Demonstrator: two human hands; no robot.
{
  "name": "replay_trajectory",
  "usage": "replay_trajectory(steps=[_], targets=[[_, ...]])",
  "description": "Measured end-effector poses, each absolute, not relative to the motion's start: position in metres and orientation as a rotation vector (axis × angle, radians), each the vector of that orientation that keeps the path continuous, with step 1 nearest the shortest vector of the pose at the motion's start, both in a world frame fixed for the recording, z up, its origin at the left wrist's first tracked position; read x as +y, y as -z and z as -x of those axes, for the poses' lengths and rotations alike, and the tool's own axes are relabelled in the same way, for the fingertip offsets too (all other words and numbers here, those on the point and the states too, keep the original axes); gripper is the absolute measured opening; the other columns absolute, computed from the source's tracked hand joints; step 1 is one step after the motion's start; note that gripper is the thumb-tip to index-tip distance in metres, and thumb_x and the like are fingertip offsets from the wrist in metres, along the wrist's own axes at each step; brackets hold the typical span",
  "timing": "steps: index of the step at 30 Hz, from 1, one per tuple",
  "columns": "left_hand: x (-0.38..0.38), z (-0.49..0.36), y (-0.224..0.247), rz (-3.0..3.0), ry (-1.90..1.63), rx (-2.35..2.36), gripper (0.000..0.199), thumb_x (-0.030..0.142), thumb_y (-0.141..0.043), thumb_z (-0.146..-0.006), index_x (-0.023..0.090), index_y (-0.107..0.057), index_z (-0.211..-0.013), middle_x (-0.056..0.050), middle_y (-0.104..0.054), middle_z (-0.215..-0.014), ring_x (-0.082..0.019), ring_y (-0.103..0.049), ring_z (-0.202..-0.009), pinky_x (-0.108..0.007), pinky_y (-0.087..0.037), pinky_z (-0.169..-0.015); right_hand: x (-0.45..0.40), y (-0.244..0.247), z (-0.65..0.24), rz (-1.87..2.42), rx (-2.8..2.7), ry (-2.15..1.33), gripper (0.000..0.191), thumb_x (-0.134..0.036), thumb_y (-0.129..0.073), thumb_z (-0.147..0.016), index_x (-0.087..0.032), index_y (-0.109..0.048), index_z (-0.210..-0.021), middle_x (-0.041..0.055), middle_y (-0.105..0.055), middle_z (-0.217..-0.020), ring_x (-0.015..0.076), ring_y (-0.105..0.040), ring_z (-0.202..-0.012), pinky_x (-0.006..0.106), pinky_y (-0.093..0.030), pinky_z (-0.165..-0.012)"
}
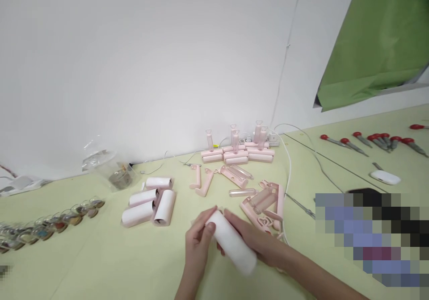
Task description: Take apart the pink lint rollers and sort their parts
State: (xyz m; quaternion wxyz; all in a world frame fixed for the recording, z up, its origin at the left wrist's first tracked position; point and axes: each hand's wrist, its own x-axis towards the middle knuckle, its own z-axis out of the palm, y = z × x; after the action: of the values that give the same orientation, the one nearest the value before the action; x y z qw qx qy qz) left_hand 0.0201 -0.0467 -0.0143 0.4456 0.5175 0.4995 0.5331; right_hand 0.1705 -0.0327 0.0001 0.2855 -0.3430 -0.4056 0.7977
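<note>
A white lint roller roll [233, 244] is held at a slant over the near part of the table, its lower end slightly blurred. My left hand [199, 237] is closed on its upper left end, thumb against the paper. Along its right side my right hand [256, 237] grips it, with some fingers hidden behind the roll. To the left lie several pink lint roller bodies with white rolls [138, 213]. Just beyond my hands are loose pink holders [205, 181], a clear pink tube handle [241, 193] and a pile of pink parts [268, 202].
Assembled pink lint rollers [236, 157] stand by the wall beside a power strip. A plastic tub [115, 170] and a row of small glass domes [50, 226] are left. Right are a white cable [288, 166], red-topped tools [378, 140] and a white case [385, 177]. A pixelated area covers the lower right.
</note>
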Motion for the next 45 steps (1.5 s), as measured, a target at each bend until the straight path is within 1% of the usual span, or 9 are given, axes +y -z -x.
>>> replay_trajectory(steps=[7, 17, 22, 27, 30, 32, 36, 40, 45], targets=[[-0.046, -0.010, 0.025, -1.895, -1.879, 1.257, 0.040, 0.016, -0.053, -0.079, 0.033, -0.052, -0.116, -0.004, -0.054, -0.112, -0.019, -0.053, -0.103, -0.028, -0.046, -0.082, -0.025, -0.004, -0.177, 0.764, -0.816, -1.970, 0.043, -0.046, -0.050, -0.079, -0.020, -0.047, -0.114, 0.0062, -0.058, -0.103, 0.0195, -0.051, -0.104, 0.033, -0.033, -0.094], [-0.052, -0.018, 0.039, -2.286, -1.782, 1.143, 0.052, 0.010, -0.057, -0.075, 0.031, -0.046, -0.122, -0.008, -0.055, -0.116, -0.023, -0.054, -0.105, -0.036, -0.050, -0.083, -0.032, 0.004, -0.177, 0.810, -1.129, -1.867, 0.056, -0.049, -0.053, -0.077, -0.022, -0.037, -0.124, 0.0072, -0.048, -0.116, 0.0201, -0.045, -0.109, 0.035, -0.030, -0.097], [-0.058, -0.027, 0.046, -1.978, -1.652, 1.056, 0.042, 0.019, -0.059, -0.075, 0.024, -0.051, -0.116, -0.011, -0.060, -0.112, -0.025, -0.053, -0.108, -0.041, -0.045, -0.090, -0.035, 0.011, -0.177, 0.932, -1.461, -1.694, 0.088, -0.037, -0.073, -0.061, -0.025, -0.021, -0.131, 0.0066, -0.048, -0.107, 0.0234, -0.051, -0.097, 0.035, -0.042, -0.080], [-0.053, -0.035, 0.014, -1.143, -1.551, 0.833, 0.096, 0.064, -0.064, -0.053, 0.024, -0.026, -0.131, -0.013, -0.048, -0.125, -0.030, -0.043, -0.117, -0.041, -0.040, -0.092, -0.042, -0.012, -0.177, 0.917, -1.680, -1.384, 0.099, -0.030, -0.074, -0.058, -0.028, -0.012, -0.135, 0.0090, -0.045, -0.114, 0.0263, -0.050, -0.099, 0.034, -0.044, -0.076], [-0.047, -0.028, -0.003, -0.728, -1.164, 0.703, 0.072, 0.070, -0.040, -0.069, 0.019, -0.041, -0.121, -0.012, -0.059, -0.107, -0.026, -0.060, -0.090, -0.035, -0.050, -0.070, -0.035, -0.029, -0.173, 0.864, -2.006, -1.199, 0.111, -0.027, -0.078, -0.048, -0.031, -0.011, -0.137, 0.0106, -0.032, -0.132, 0.0286, -0.047, -0.104, 0.035, -0.042, -0.080], [-0.045, -0.021, -0.006, -0.542, -1.037, 0.734, 0.053, 0.058, -0.045, -0.076, 0.016, -0.051, -0.107, -0.009, -0.063, -0.090, -0.017, -0.062, -0.063, -0.026, -0.048, -0.052, -0.018, -0.036, -0.166, 0.836, -2.219, -1.136, 0.101, -0.030, -0.077, -0.051, -0.031, -0.021, -0.136, 0.0083, -0.033, -0.134, 0.0279, -0.048, -0.105, 0.035, -0.042, -0.082], [-0.040, -0.009, -0.001, -0.333, -1.257, 0.715, 0.023, 0.036, -0.057, -0.074, 0.016, -0.052, -0.084, 0.000, -0.059, -0.073, -0.007, -0.050, -0.043, -0.018, -0.038, -0.036, 0.047, -0.034, -0.144, 1.170, -2.188, -0.858, 0.033, -0.037, -0.043, -0.086, -0.021, -0.054, -0.112, 0.0074, -0.055, -0.113, 0.0200, -0.054, -0.099, 0.033, -0.044, -0.082], [-0.036, 0.003, 0.001, -0.310, -1.431, 0.645, 0.021, 0.036, -0.055, -0.071, 0.016, -0.051, -0.076, 0.002, -0.055, -0.063, -0.006, -0.045, -0.038, -0.017, -0.036, -0.031, 0.106, -0.016, -0.132, 1.375, -2.060, -0.594, 0.028, -0.028, -0.050, -0.085, -0.016, -0.052, -0.110, 0.0094, -0.049, -0.119, 0.0227, -0.049, -0.105, 0.044, -0.040, -0.087], [-0.035, 0.007, 0.002, -0.303, -1.555, 0.741, 0.027, 0.040, -0.058, -0.067, 0.014, -0.052, -0.074, 0.003, -0.053, -0.054, -0.007, -0.046, -0.035, -0.017, -0.036, -0.031, 0.125, 0.008, -0.140, 1.399, -1.998, -0.483, 0.026, -0.028, -0.049, -0.086, -0.017, -0.052, -0.109, 0.0070, -0.054, -0.112, 0.0184, -0.055, -0.093, 0.039, -0.047, -0.078]])
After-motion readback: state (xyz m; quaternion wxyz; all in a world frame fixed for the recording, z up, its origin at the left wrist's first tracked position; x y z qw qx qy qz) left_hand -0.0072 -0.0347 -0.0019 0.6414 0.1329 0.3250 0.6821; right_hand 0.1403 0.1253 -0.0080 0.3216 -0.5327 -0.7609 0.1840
